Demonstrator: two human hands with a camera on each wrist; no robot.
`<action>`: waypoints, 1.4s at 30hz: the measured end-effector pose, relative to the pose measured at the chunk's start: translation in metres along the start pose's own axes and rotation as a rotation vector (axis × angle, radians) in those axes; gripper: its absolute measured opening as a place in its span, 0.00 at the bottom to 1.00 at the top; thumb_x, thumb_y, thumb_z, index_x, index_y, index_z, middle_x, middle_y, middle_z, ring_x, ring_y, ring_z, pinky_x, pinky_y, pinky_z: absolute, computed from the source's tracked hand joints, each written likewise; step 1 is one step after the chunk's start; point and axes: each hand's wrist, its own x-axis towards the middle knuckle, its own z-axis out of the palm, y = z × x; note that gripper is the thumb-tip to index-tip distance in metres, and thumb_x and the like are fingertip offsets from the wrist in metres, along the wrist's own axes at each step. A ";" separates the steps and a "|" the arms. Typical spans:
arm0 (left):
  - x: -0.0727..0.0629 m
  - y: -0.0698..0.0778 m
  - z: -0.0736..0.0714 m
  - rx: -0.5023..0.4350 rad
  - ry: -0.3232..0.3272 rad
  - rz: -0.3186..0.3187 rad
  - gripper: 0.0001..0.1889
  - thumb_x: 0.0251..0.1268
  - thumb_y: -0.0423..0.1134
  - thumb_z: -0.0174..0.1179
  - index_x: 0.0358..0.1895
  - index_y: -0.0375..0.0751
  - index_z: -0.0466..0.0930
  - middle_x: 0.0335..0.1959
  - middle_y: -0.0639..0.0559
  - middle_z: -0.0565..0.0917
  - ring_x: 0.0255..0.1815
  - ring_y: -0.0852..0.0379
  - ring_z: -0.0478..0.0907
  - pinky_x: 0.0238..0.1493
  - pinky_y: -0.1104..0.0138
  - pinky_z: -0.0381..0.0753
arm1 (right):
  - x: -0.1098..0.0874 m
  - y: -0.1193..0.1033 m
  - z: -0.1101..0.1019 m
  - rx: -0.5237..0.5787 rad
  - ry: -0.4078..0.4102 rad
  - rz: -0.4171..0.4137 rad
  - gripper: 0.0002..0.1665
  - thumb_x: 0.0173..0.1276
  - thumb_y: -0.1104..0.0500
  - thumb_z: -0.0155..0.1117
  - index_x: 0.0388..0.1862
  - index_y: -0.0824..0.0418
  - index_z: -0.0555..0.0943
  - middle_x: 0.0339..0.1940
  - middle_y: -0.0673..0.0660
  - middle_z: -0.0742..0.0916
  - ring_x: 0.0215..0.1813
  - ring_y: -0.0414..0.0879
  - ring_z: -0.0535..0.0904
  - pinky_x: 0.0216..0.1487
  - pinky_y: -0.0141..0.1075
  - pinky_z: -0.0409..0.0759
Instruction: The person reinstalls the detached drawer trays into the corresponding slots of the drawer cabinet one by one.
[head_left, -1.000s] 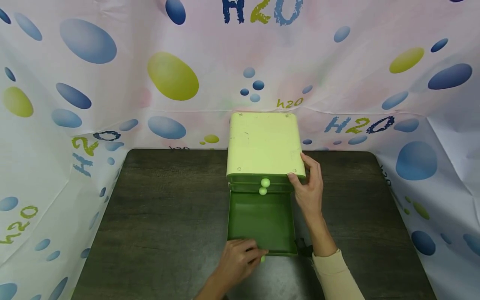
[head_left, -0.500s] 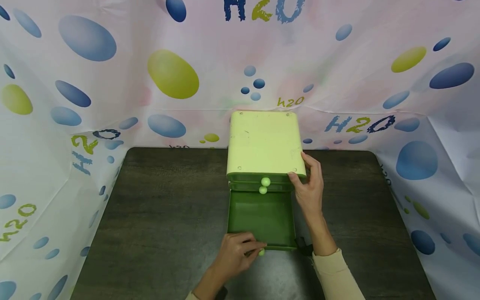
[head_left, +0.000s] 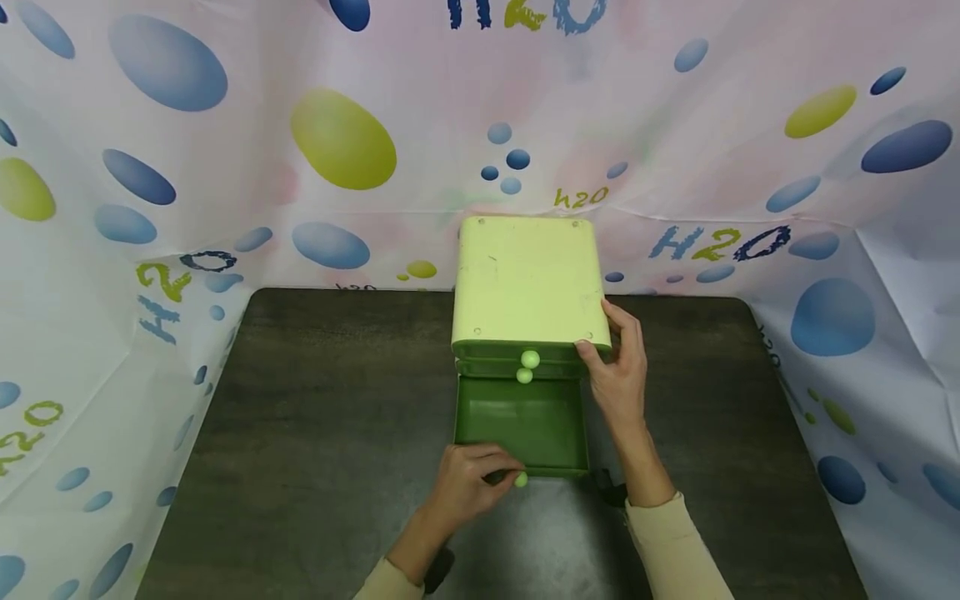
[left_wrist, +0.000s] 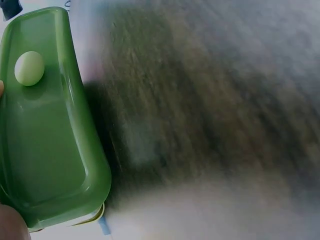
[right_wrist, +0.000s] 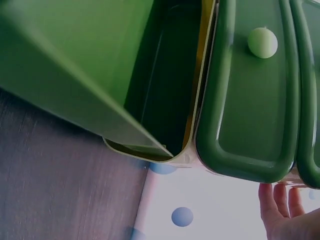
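Observation:
A small drawer cabinet with a pale yellow-green top stands at the back middle of the table. Its lowest dark green drawer is pulled out, with nothing inside. My left hand pinches the drawer's front edge near its round light-green knob. In the left wrist view the knob shows uncovered on the drawer front, a fingertip at its upper edge. My right hand holds the cabinet's right front corner, thumb in front and fingers along the side.
Two upper drawers, both pushed in, have round knobs. The dark wooden table extends to both sides. A white sheet printed with blue and green ovals hangs behind and beside it.
The lowest drawer has slid partway inward, the left hand moving toward the cabinet with it. The right hand keeps its place on the cabinet corner. The head view has tilted slightly.

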 end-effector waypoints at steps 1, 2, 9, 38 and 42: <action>0.001 -0.001 0.000 0.003 -0.002 -0.002 0.07 0.54 0.34 0.75 0.35 0.49 0.90 0.30 0.59 0.87 0.28 0.70 0.82 0.31 0.80 0.77 | 0.000 0.000 0.000 0.001 0.001 0.002 0.33 0.69 0.65 0.67 0.67 0.79 0.67 0.62 0.78 0.71 0.59 0.61 0.71 0.56 0.28 0.73; 0.002 -0.002 0.000 0.005 -0.003 -0.003 0.07 0.54 0.34 0.75 0.35 0.49 0.90 0.30 0.59 0.87 0.28 0.70 0.82 0.32 0.80 0.77 | 0.001 -0.001 0.000 0.003 0.001 0.003 0.33 0.69 0.65 0.67 0.67 0.79 0.67 0.62 0.78 0.71 0.59 0.60 0.71 0.56 0.28 0.73; 0.005 -0.005 0.001 0.002 0.000 -0.011 0.07 0.54 0.33 0.75 0.35 0.49 0.90 0.30 0.60 0.87 0.28 0.70 0.82 0.31 0.79 0.78 | 0.001 -0.002 0.000 0.002 -0.007 0.012 0.32 0.67 0.69 0.66 0.67 0.80 0.67 0.62 0.79 0.71 0.59 0.57 0.72 0.55 0.28 0.73; 0.019 -0.014 0.003 0.014 0.016 -0.043 0.07 0.52 0.35 0.76 0.33 0.50 0.91 0.31 0.59 0.88 0.29 0.67 0.84 0.32 0.77 0.80 | 0.002 -0.003 -0.002 -0.015 -0.012 0.045 0.33 0.69 0.66 0.66 0.67 0.78 0.67 0.63 0.76 0.71 0.60 0.49 0.72 0.56 0.27 0.72; 0.020 -0.015 0.004 0.024 0.014 -0.046 0.06 0.52 0.35 0.76 0.33 0.49 0.91 0.31 0.59 0.88 0.29 0.67 0.84 0.32 0.76 0.80 | 0.003 -0.004 -0.002 -0.019 -0.015 0.048 0.32 0.69 0.66 0.66 0.67 0.79 0.67 0.63 0.76 0.71 0.59 0.45 0.72 0.56 0.27 0.73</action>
